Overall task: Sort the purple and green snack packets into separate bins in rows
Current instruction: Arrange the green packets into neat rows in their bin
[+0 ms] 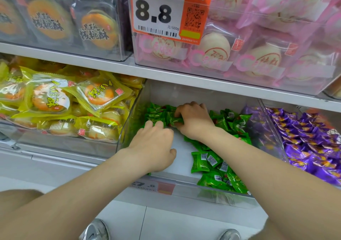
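1. Middle bin [182, 161]: a clear bin on the lower shelf level, into which both hands are reached.
2. Green packets [215, 163]: all are seen inside the middle bin. A tight row [156, 112] is lined up at the back left; the rest are heaped loosely along the right side, down to the front corner.
3. Right hand [193, 121]: placed at the right end of the row, its fingers and thumb curled round one green packet [174, 120].
4. Left hand [155, 147]: held palm down just in front of the row, its bent fingertips [153, 124] set against the packets. Whether anything is gripped cannot be told; the thumb is kept apart over the bare floor.
5. Purple packets [313, 147]: piled in the right bin [276, 140], just beside the green heap and parted from it by the clear wall.
6. Yellow packs [51, 99]: stacked in the left bin [64, 144].
7. Price tag [158, 12]: marked 8.8 and fixed to the upper bin of pink packs [258, 60], above the shelf [110, 65].
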